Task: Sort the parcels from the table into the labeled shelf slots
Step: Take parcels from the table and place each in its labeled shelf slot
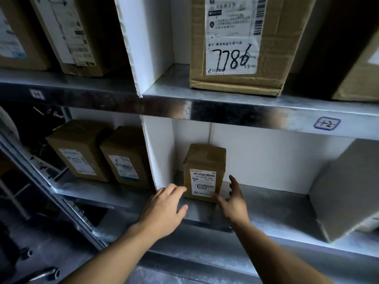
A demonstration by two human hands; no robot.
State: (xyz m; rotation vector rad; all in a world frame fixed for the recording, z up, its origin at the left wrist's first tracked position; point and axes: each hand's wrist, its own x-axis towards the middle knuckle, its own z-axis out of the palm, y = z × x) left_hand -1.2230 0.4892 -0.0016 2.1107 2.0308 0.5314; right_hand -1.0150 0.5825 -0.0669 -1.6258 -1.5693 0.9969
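A small brown cardboard parcel [205, 171] with a white shipping label stands upright on the lower metal shelf [276, 214], against the white back wall of the slot. A handwritten tag [327, 124] on the shelf edge above marks this slot. My left hand [164, 208] hovers just left of the parcel's base, fingers relaxed, holding nothing. On the parcel's right, my right hand [231, 199] is spread open, its thumb at the parcel's lower front corner, its fingers beside the parcel's right side. Neither hand grips the parcel.
A white divider [151, 152] separates this slot from the left one, which holds two brown parcels [80, 152]. A large grey box [348, 189] fills the slot's right end. On the shelf above stands a box [238, 44] marked 7786, among other boxes.
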